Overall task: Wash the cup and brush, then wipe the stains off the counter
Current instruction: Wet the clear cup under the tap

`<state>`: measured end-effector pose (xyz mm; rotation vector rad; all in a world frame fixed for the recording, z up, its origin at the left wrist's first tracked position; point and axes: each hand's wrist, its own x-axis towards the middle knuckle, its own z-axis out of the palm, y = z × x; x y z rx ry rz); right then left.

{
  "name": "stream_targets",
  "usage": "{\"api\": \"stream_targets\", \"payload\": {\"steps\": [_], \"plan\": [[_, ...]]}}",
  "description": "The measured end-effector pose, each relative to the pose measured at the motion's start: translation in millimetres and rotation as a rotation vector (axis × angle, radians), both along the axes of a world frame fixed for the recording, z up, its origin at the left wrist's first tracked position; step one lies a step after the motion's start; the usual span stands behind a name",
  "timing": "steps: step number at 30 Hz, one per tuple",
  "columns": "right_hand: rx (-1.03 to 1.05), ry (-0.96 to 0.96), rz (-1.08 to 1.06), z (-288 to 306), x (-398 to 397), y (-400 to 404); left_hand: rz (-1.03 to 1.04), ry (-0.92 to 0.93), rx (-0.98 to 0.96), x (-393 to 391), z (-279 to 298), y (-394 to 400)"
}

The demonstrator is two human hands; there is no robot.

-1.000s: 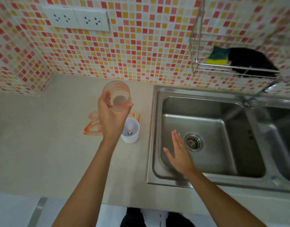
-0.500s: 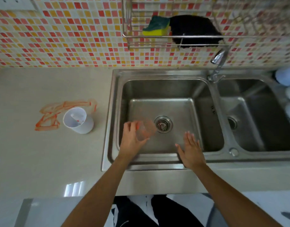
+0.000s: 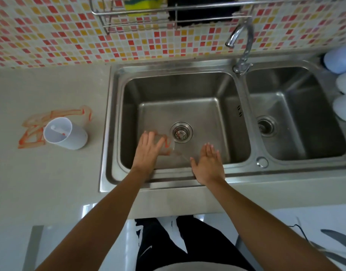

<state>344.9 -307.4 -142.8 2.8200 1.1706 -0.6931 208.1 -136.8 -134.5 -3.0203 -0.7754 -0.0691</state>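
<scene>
Left hand (image 3: 148,151) over the left basin of the sink (image 3: 109,122), fingers (image 3: 146,136) wrapped around a clear cup (image 3: 167,146) with orange-red traces on its wall. Cup tipped on its side, mouth toward the drain strainer (image 3: 181,132), a thin stream of liquid running from the rim toward the basin's front. Cup sits low in the basin, just left of the strainer; cannot tell whether it touches the basin floor.

Right hand (image 3: 208,165) open, fingers spread flat, holding nothing, over the front part of the same basin, just right of the cup.

White beaker (image 3: 68,133) stands on the surface (image 3: 50,182) near the sink's left edge, a brush (image 3: 58,130) with a red-tipped end lying inside it. Orange stains (image 3: 31,132) smeared on the surface around and behind the beaker, toward the left.

Faucet (image 3: 240,45) rises at the back between the two basins, spout over the back edge of the left basin. Wire rack (image 3: 168,14) on the tiled wall above, holding a yellow-green sponge (image 3: 142,5) and a black cloth (image 3: 203,14). Pale rounded objects (image 3: 342,83) at the right edge of the right basin, too cropped to identify
</scene>
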Motion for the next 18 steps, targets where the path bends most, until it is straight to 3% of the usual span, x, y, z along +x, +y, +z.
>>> {"api": "stream_targets", "payload": {"steps": [6,9,12,15,18], "plan": [[-0.009,-0.005,0.01,2.2,-0.5,-0.6,-0.237,0.061,0.249,-1.7,15.1,9.5],[0.003,-0.004,0.005,2.7,0.0,-2.2,-0.195,0.09,0.266,-1.2,21.8,15.4],[0.079,0.072,-0.038,4.4,-1.6,-2.8,-0.024,0.024,0.135,1.4,23.5,18.0],[0.374,0.241,-0.21,12.4,17.9,8.0,0.167,-0.106,0.023,19.3,28.5,19.3],[0.621,0.21,-0.395,32.2,81.2,30.3,0.233,-0.253,-0.134,56.2,41.8,20.0]]}}
